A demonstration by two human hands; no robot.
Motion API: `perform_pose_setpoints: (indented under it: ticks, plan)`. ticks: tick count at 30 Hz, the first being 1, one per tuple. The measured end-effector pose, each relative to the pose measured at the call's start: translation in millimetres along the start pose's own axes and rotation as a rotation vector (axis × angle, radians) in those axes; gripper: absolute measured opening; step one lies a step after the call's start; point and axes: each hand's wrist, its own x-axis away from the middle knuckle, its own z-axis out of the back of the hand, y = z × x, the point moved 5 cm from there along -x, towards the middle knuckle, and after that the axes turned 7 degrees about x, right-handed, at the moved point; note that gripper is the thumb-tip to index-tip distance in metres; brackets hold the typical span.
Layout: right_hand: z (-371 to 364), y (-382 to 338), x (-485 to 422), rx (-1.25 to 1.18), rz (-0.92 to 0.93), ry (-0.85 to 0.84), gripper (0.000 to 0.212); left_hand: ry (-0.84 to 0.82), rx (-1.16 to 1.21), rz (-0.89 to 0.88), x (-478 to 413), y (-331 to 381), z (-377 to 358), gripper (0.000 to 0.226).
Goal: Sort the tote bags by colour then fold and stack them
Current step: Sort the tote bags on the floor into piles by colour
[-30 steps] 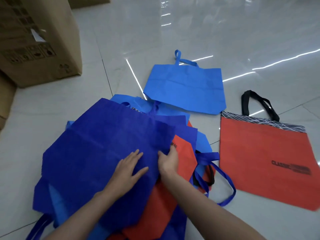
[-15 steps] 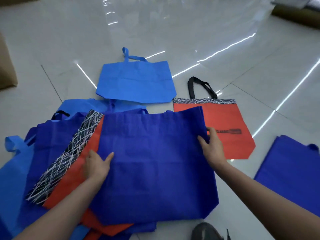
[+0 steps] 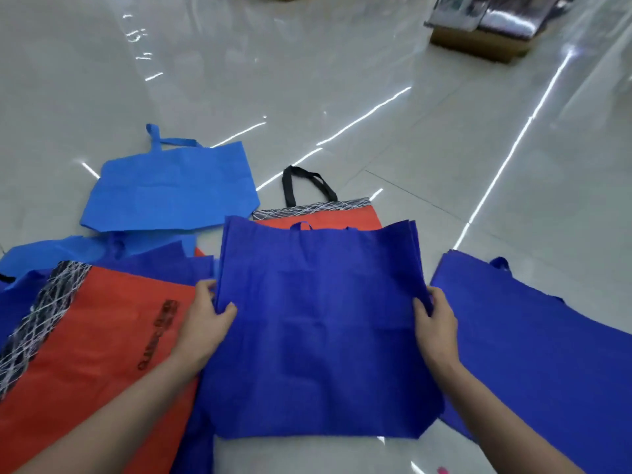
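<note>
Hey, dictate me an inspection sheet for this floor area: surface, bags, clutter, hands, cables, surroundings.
Surface: glossy pale tiled floor with reflected light streaks.
Job's things: held dark blue bag is spread out in front. A second dark blue bag lies flat at right. The light blue bag and red bag lie beyond it, the red one partly hidden. A mixed pile sits at left with a red bag on top.
Clutter: nothing seen.
Hands: left hand and right hand pinch the held bag's side edges.
Cables: nothing seen.
Surroundings: cardboard box far right with shiny packs on it.

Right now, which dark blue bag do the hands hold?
The middle bag, pinched at both sides by the left hand and right hand; the right-side bag lies flat.
</note>
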Motion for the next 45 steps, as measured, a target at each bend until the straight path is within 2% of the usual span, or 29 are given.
perform_pose_setpoints:
  ticks: [3, 6, 11, 13, 15, 18, 19, 21, 23, 24, 25, 27, 30, 32, 35, 37, 39, 43, 45]
  plan:
    - [71, 39, -25, 0.022, -0.1, 0.123, 0.023, -0.16, -0.035, -0.111, -8, 50, -72, 0.04]
    - [142, 91, -38, 0.12, -0.246, 0.261, 0.033, -0.297, 0.029, -0.208, 0, 95, -151, 0.035]
    - [225, 155, -37, 0.39, -0.439, 0.438, 0.041, -0.503, 0.045, -0.241, 41, 128, -269, 0.03]
    - [228, 164, -42, 0.585, -0.398, 0.465, 0.057, -0.594, -0.002, -0.284, 55, 128, -294, 0.033]
    - [192, 157, -43, 0.684, -0.238, 0.305, 0.064, -0.694, -0.196, -0.387, 58, 117, -301, 0.044]
    - [87, 131, -21, 0.737, 0.056, -0.226, 0.07, -0.776, -0.492, -0.455, 47, 86, -269, 0.051]
    - [57, 125, -10, 0.776, 0.115, -0.357, 0.076, -0.769, -0.541, -0.478, 44, 76, -250, 0.051]
    - [15, 121, 4, 0.838, 0.127, -0.478, 0.091, -0.688, -0.601, -0.545, 38, 60, -202, 0.048]
    - [-3, 120, 8, 0.877, 0.089, -0.484, 0.093, -0.551, -0.671, -0.621, 31, 43, -150, 0.045]
    - [-6, 119, 7, 0.896, 0.062, -0.464, 0.082, -0.488, -0.697, -0.599, 28, 33, -124, 0.046]
    - [-8, 114, 6, 0.921, 0.046, -0.428, 0.069, -0.431, -0.715, -0.539, 24, 20, -100, 0.05]
    - [-18, 97, 6, 0.939, 0.066, -0.343, 0.056, -0.273, -0.749, -0.401, 21, -8, -54, 0.068]
    - [-60, 38, 26, 0.782, 0.355, -0.248, 0.045, 0.001, -0.794, -0.07, 36, -48, 15, 0.1]
    - [-101, 0, 52, 0.624, 0.51, -0.342, 0.038, 0.027, -0.817, 0.189, 52, -81, 50, 0.11]
    - [-159, -50, 101, 0.429, 0.535, -0.646, 0.033, 0.03, -0.695, 0.394, 68, -123, 83, 0.108]
    - [-187, -72, 127, 0.311, 0.517, -0.786, 0.028, 0.004, -0.666, 0.375, 70, -136, 88, 0.099]
    - [-206, -86, 146, 0.196, 0.448, -0.818, 0.026, -0.065, -0.691, 0.284, 73, -143, 81, 0.096]
    - [-226, -102, 137, 0.033, 0.233, -0.601, 0.063, -0.302, -0.685, 0.058, 92, -149, 54, 0.109]
    - [-230, -101, 121, -0.031, 0.041, -0.524, 0.064, -0.344, -0.675, -0.019, 94, -153, 55, 0.108]
